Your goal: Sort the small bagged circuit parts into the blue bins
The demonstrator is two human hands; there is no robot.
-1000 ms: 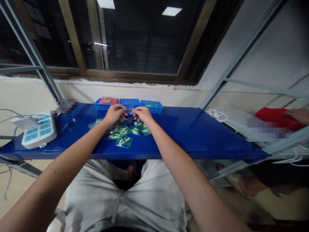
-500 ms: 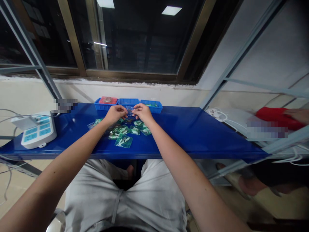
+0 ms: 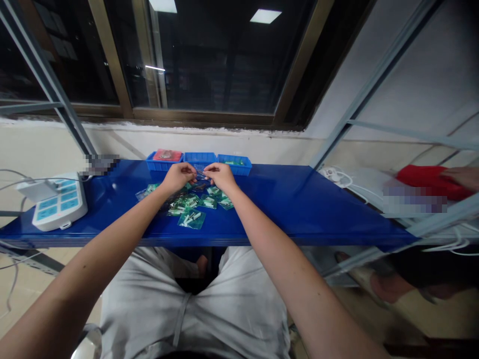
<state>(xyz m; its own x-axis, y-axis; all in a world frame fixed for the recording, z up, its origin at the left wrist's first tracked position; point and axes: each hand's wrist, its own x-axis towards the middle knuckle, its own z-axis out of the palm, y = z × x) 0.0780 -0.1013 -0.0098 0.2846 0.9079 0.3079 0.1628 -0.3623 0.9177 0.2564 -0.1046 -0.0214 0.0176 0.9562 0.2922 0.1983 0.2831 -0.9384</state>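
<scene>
Between my two hands, just in front of the blue bins, is a small clear plastic bag [image 3: 199, 171]. My left hand [image 3: 181, 177] pinches its left side, and my right hand [image 3: 219, 175] pinches the right side. What the bag holds is too small to make out. Below my hands lies a heap of small green-tinted plastic packets [image 3: 183, 202] with white pieces inside. One such packet [image 3: 191, 218] lies nearest the table's front edge. My left forearm hides part of the heap.
Three blue bins stand along the back: a left bin [image 3: 164, 163] with a red packet [image 3: 167, 155], a middle bin [image 3: 200, 157], and a right bin [image 3: 245, 167] with green pieces. A white power strip [image 3: 60, 204] sits at left. Another person's hand [image 3: 462, 177] shows at far right.
My hands stay in nearly the same place, with a very slight shift left. The clear bag between them has tilted or flattened a little. The packets on the table have not moved.
</scene>
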